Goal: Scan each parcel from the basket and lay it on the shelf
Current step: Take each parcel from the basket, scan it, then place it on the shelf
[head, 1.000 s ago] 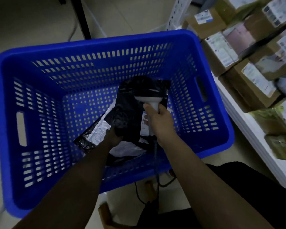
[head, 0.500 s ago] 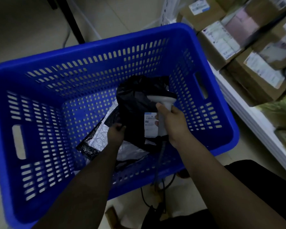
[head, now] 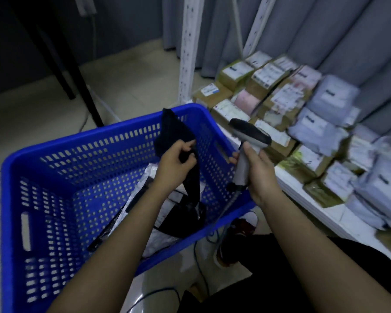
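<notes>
Black parcel (head: 178, 136) now above basket (head: 77, 141)

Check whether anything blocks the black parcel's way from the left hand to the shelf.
The left hand holds the black parcel above the blue basket. Between it and the shelf stands the right hand with the scanner. The near shelf is packed with boxes; bare board shows only along its front edge.

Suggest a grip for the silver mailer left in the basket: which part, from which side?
Judging from the head view, pinch the silver mailer at its free near-left edge from above: it lies flat and thin on the basket floor, its right half under black parcels.
</notes>
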`<state>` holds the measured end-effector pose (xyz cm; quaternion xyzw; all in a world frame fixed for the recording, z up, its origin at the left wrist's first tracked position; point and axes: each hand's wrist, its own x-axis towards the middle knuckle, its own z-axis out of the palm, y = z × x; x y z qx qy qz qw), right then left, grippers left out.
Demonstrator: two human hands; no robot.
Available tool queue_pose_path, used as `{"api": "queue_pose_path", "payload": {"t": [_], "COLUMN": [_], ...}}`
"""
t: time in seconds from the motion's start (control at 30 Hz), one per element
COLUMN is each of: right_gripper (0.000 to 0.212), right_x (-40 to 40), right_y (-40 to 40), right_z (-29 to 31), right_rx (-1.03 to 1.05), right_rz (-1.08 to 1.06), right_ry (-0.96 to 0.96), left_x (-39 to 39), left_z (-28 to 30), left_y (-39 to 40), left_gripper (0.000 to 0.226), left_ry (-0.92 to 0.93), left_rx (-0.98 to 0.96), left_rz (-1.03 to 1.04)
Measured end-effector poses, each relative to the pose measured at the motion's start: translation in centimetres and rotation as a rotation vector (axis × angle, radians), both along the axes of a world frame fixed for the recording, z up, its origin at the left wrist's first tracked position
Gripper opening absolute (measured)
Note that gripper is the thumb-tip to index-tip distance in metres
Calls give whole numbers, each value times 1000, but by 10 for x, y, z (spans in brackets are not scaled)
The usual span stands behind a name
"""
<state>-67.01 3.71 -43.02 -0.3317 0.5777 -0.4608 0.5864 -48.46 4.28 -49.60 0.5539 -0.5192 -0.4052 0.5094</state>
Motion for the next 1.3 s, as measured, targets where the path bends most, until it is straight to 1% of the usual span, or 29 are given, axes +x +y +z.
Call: {"api": "queue_pose_path", "payload": {"t": [0.07, 0.13, 0.23, 0.3, 0.4, 0.47, 0.5, 0.6, 0.63, 0.7, 0.77, 0.83, 0.93, 1.03, 1.1, 1.13, 1.2, 1.3], "right_gripper": [10, 9, 24, 31, 42, 45, 42, 20, 18, 16, 20, 24, 24, 27, 40, 42, 34, 29], "right_x": [-20, -44, -92, -128, -186, -225, -243, -293, -308, -335, -355, -370, -387, -399, -403, -404, -404, -403], "right_y": [3, 8, 16, 23, 40, 57, 65, 92, 100, 118, 135, 149, 164, 171, 170, 169, 163, 151], "right_z": [19, 39, 66, 84, 109, 120, 122, 124, 124, 122, 120, 117, 116, 114, 113, 113, 113, 113], "right_rx": [-85, -162, -293, -355, -398, -419, -420, -393, -389, -384, -392, -421, -431, -454, -467, -472, -489, -482], "right_rz": [-40, -89, -182, -256, -405, -484, -518, -650, -699, -773, -820, -853, -871, -837, -802, -788, -754, -663], "right_ry": [-12, 28, 151, 227, 265, 285, 292, 267, 258, 230, 214, 214, 244, 242, 262, 268, 260, 230], "left_x": [-22, -47, -90, -124, -182, -223, -244, -301, -319, -351, -378, -399, -421, -433, -438, -439, -440, -442], "left_z": [31, 57, 97, 123, 161, 183, 193, 220, 227, 235, 238, 237, 231, 225, 223, 222, 220, 214], "left_y": [-6, -12, -21, -26, -28, -28, -25, -12, -8, 1, 8, 15, 23, 25, 24, 23, 21, 16], "left_gripper": [32, 28, 20, 18, 22, 19, 17, 16, 16, 16, 16, 15, 12, 10, 11, 15, 20, 17], "left_ry": [-53, -113, -223, -277, -360, -440, -471, -548, -574, -598, -597, -616, -619, -590, -559, -547, -538, -508], "left_rx": [-56, -92, -165, -234, -342, -391, -416, -488, -511, -542, -564, -563, -544, -542, -521, -503, -480, -479], "left_rz": [-109, -212, -314, -385, -523, -612, -653, -775, -810, -865, -900, -941, -1022, -1060, -1081, -1102, -1152, -1170]}}
